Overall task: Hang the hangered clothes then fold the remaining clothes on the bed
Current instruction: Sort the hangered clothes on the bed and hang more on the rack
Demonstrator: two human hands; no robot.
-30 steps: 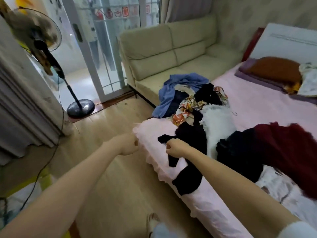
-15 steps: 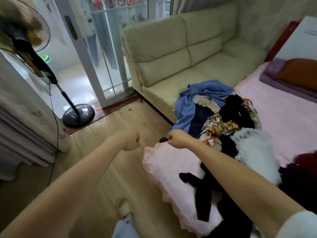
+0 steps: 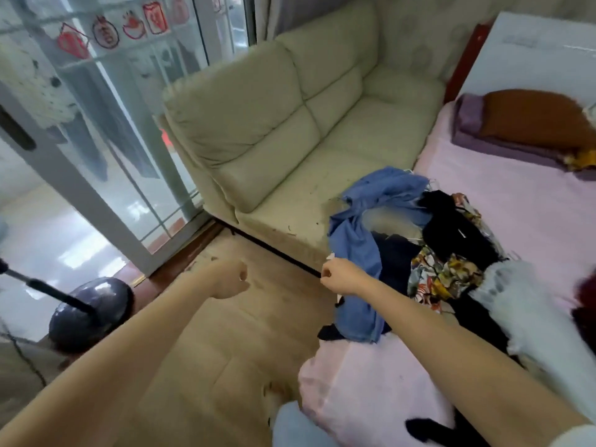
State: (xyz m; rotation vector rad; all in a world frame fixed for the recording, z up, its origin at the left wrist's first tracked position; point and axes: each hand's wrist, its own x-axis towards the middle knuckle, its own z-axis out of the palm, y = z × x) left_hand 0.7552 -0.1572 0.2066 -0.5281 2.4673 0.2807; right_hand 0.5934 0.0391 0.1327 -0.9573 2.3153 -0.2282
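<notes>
A heap of clothes lies at the bed's (image 3: 361, 391) near corner: a blue garment (image 3: 354, 240), black pieces (image 3: 451, 224), a floral piece (image 3: 442, 275) and a white fluffy one (image 3: 509, 304). My right hand (image 3: 342, 279) is closed in a pinch at the blue garment's left edge, and a small white bit shows just above its fingers. The blue cloth hangs down past that hand. My left hand (image 3: 230, 279) is a closed fist over the floor, left of the bed, with nothing visible in it. No hanger is clearly visible.
A cream sofa (image 3: 290, 130) stands against the bed's far side. Glass sliding doors (image 3: 106, 150) are to the left, with a standing fan's base (image 3: 90, 314) in front. Purple and brown pillows (image 3: 522, 124) lie at the bed's head. Wooden floor (image 3: 219, 350) lies below my arms.
The view swung left and closer to the pile. My right hand went from the bed's corner to the blue garment, which now hangs lower over the bed's edge. My left fist stayed beside it.
</notes>
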